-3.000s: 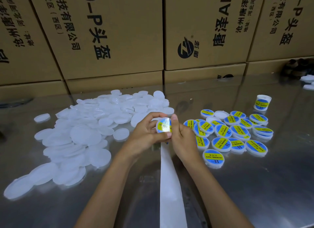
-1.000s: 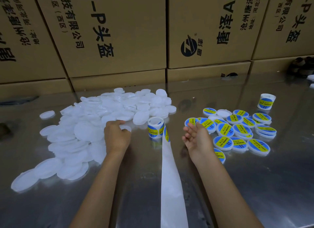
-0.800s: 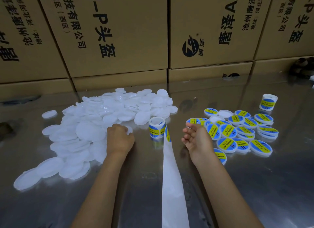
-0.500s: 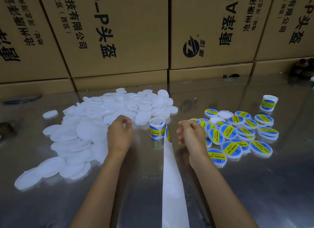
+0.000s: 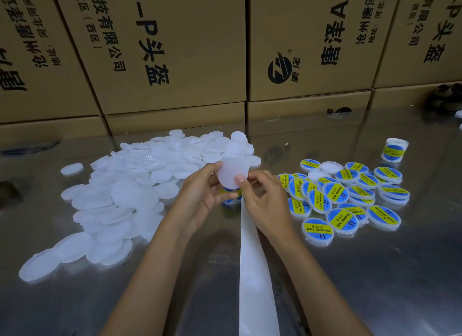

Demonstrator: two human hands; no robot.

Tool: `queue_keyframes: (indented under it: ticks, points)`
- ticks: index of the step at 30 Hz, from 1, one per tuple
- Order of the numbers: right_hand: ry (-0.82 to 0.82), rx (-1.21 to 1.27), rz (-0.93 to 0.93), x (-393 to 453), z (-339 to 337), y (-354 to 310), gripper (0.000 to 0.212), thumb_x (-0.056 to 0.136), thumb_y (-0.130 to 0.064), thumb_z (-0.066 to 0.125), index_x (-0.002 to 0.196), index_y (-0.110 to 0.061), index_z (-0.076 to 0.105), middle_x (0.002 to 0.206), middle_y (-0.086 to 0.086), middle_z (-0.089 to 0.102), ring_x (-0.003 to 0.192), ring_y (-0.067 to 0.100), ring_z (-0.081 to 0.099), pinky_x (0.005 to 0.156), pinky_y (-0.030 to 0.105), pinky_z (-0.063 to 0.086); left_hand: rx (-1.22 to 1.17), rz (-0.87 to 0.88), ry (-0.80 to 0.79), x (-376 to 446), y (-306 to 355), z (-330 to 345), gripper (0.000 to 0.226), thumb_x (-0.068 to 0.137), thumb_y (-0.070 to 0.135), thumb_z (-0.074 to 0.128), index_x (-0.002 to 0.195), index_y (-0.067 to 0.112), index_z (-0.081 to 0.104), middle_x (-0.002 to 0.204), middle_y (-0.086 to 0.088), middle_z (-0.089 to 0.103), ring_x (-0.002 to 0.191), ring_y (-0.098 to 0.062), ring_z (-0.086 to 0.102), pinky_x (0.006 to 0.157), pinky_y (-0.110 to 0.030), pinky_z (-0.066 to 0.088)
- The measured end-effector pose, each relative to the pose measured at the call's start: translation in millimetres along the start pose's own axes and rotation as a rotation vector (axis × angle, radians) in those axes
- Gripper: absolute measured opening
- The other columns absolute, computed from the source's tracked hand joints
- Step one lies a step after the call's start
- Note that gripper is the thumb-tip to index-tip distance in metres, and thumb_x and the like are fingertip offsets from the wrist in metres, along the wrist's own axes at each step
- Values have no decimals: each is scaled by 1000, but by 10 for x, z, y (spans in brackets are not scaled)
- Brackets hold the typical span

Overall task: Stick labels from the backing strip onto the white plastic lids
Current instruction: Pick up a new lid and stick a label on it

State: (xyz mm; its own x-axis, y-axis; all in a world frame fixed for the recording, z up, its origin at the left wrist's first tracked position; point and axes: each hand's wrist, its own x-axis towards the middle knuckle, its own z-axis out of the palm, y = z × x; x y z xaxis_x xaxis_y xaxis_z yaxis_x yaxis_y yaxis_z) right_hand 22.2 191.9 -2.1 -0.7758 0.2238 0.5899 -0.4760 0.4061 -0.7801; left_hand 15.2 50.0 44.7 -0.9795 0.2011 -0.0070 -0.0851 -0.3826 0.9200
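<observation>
Now blank lid (image 5: 232,173) between both hands (image 5: 200,198)

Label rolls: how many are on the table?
2. One roll stands far right, behind the labelled lids. The other roll sits mid-table, mostly hidden under the hands, its strip trailing toward the camera. More could be hidden.

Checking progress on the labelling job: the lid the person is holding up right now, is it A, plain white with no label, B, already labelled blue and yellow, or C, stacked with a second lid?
A: the lid held between the left hand and right hand shows a bare white face, unlike the labelled lids lying to the right.
</observation>
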Motion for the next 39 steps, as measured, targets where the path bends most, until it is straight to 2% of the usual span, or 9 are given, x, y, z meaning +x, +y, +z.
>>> queue_keyframes:
  ticks: [7, 13, 16, 20, 26, 30, 32, 36, 39]
  points:
    - [-31, -86, -51, -3, 1, 50, 18, 90, -38, 67, 80, -23, 69, 79, -15, 60, 84, 14, 54, 75, 24, 41, 41, 31, 8, 17, -47, -9, 34, 97, 28, 63, 117, 0, 69, 117, -15, 73, 107, -29, 71, 75, -36, 62]
    - [46, 34, 181, 49, -90, 107, 11, 95, -20, 58, 95, -20, 69, 95, -10, 69, 97, 15, 62, 88, 34, 51, 41, 64, 191, 66, -28, -89, 21, 98, 16, 63, 108, 1, 71, 117, -13, 72, 108, -28, 71, 72, -30, 62]
    - [-136, 27, 336, 60, -111, 228, 35, 89, -10, 58, 122, -22, 61, 114, -12, 61, 115, 13, 59, 97, 28, 46, 108, 61, 234, 73, -29, -140, 20, 98, 18, 63, 110, 3, 71, 120, -12, 71, 107, -27, 71, 76, -30, 63]
    - [-388, -51, 424, 5, -33, 346, 63, 84, -26, 64, 143, -26, 44, 132, -3, 58, 123, 17, 55, 106, 43, 45, 159, 53, 263, 65, -49, -179, 19, 98, 18, 63, 110, 6, 73, 117, -11, 72, 108, -30, 70, 70, -32, 63]
    - [-320, -137, 341, -44, 11, 339, 48, 78, -28, 73, 123, -33, 56, 113, -10, 66, 113, 16, 59, 98, 44, 50, 338, 20, 267, 58, -93, -152, 24, 102, 10, 53, 103, 21, 74, 124, -8, 55, 111, -34, 61, 59, -34, 61]
    - [-255, -146, 285, -55, 21, 302, 34, 76, -24, 77, 98, -40, 56, 100, -12, 67, 101, 13, 62, 89, 43, 53, 377, 29, 274, 57, -98, -126, 17, 97, 9, 61, 94, 18, 76, 120, -2, 61, 114, -31, 58, 68, -43, 64]
    - [-239, -158, 242, -61, 11, 273, 33, 76, -23, 77, 87, -43, 53, 92, -13, 67, 94, 12, 62, 84, 41, 55, 440, 84, 267, 60, -117, -109, 14, 93, 9, 68, 93, 21, 76, 110, 5, 64, 109, -26, 61, 64, -37, 63]
    - [-209, -186, 141, -67, 3, 221, 23, 76, -20, 76, 91, -26, 60, 85, -8, 64, 84, 18, 59, 77, 41, 52, 620, 239, 232, 83, -223, -36, 15, 86, 11, 76, 86, 25, 73, 94, 21, 68, 100, -11, 64, 63, -32, 63]
    - [-193, -214, 138, -65, -5, 184, 19, 77, -19, 75, 88, -18, 59, 77, -6, 59, 76, 18, 56, 70, 41, 49, 767, 323, 218, 104, -286, -28, 15, 80, 21, 81, 82, 30, 70, 90, 25, 67, 92, -1, 63, 77, -41, 61]
